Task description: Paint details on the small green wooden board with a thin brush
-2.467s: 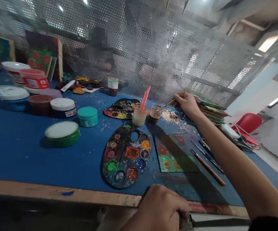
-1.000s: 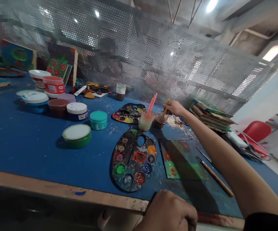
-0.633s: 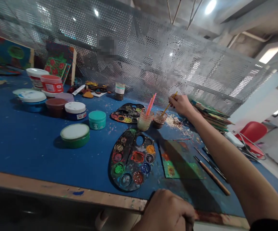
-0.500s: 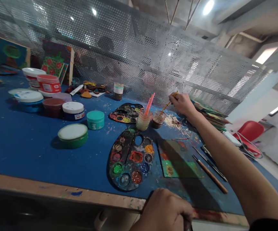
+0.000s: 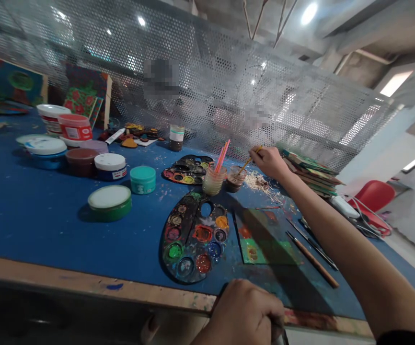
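My right hand [image 5: 270, 162] reaches far across the blue table and is closed on a thin yellow brush [image 5: 247, 164]. The brush tip dips into a small cup of brown water [image 5: 236, 178]. Beside it stands a cup [image 5: 213, 180] holding pink brushes. My left hand [image 5: 241, 314] is a fist at the table's near edge, gripping a dark object I cannot make out. Between my hands lie a dark oval palette [image 5: 194, 235] with wells of paint and a small painted board [image 5: 265, 235].
Several paint tubs sit at the left, among them a green one [image 5: 109, 201] and a teal one [image 5: 143, 179]. A second palette [image 5: 188, 169] lies farther back. Loose brushes [image 5: 311, 258] lie right of the board. Stacked boards [image 5: 311, 168] and a perforated metal screen [image 5: 207, 81] stand behind.
My right hand has moved the brush about in the brown cup, lifting slightly and dipping again. My left fist has stayed at the table edge.
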A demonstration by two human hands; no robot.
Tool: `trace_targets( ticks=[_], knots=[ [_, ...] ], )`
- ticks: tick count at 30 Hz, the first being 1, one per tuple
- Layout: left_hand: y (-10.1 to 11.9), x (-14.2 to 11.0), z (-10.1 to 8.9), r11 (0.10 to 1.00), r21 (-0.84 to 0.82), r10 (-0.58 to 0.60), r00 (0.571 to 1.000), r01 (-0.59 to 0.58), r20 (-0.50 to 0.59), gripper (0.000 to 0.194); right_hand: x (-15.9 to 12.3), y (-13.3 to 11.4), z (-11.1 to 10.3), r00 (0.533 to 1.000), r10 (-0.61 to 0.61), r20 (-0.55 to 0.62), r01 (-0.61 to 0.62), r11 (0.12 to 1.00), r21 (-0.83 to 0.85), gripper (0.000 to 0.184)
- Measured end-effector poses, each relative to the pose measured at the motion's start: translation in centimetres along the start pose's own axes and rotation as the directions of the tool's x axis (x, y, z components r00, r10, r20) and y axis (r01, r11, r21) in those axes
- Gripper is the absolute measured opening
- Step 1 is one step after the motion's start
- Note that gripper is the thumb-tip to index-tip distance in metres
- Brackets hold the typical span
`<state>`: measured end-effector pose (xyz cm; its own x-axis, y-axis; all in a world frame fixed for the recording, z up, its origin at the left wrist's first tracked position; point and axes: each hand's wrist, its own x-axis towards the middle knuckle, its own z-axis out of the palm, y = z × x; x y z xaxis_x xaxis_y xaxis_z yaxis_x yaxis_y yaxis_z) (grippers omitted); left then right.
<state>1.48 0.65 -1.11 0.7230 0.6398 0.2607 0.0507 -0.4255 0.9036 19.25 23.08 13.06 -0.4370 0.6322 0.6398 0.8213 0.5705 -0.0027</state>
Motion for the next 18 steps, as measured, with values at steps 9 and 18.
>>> trace_targets(
  ticks=[9, 18],
  knots=[
    [0.4, 0.0, -0.3, 1.000, 0.000, -0.031, 0.999, 0.031, 0.016, 0.009, -0.3, -0.5, -0.5, 0.994, 0.045, 0.102, -0.044, 0.999, -0.004, 0.029],
    [0.0, 0.1, -0.3, 1.000, 0.007, -0.007, 1.000, 0.007, 0.012, 0.005, 0.0, 0.0, 2.3, 0.897, 0.234, 0.375, -0.268, 0.963, 0.040, 0.033]
  ],
)
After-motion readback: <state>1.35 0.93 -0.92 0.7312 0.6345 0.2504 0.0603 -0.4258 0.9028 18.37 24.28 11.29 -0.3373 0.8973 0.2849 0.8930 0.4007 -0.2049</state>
